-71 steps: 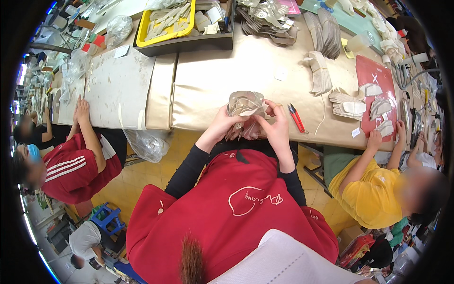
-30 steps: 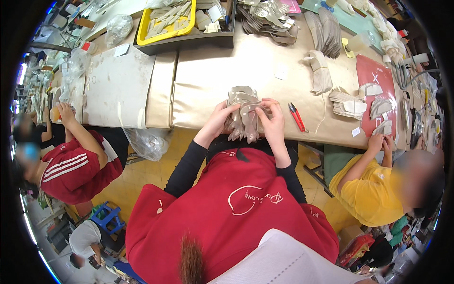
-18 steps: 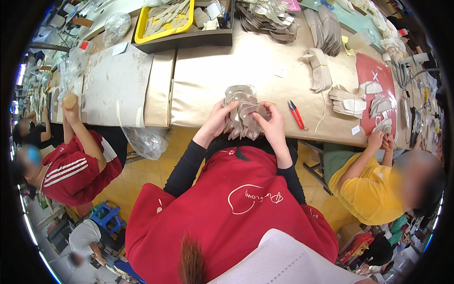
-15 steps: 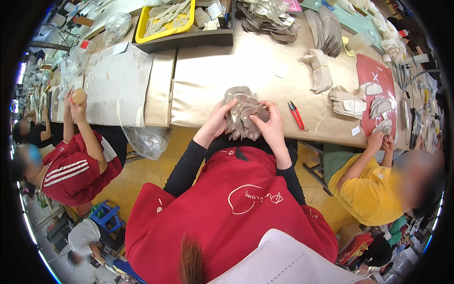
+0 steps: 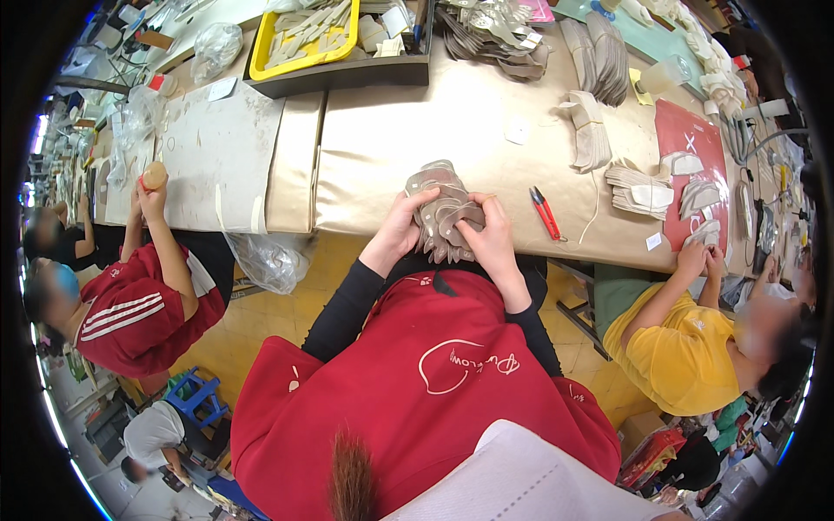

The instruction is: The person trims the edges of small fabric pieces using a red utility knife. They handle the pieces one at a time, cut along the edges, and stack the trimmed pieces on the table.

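At the table's near edge I hold a fanned stack of grey-brown, rounded cut pieces (image 5: 441, 201), flat and thin like fabric or leather. My left hand (image 5: 398, 230) grips the stack along its left side, thumb on top. My right hand (image 5: 493, 239) holds the right side, with thumb and fingers closed on the pieces' edges. The lower ends of the pieces spread out over the table's edge. To the right of my right hand lie red-handled snips (image 5: 546, 215) on the table.
Bundles of similar pieces (image 5: 638, 188) lie to the right, near a red sheet (image 5: 686, 130). A black tray (image 5: 347, 76) with a yellow basket (image 5: 304, 61) stands at the back. Co-workers sit on both sides, one in yellow (image 5: 673, 343), one in red (image 5: 143, 304).
My right hand has shifted slightly left and down with its fingers drawn in. The pieces lie closer together. The left co-worker's hands have moved a little to the right.
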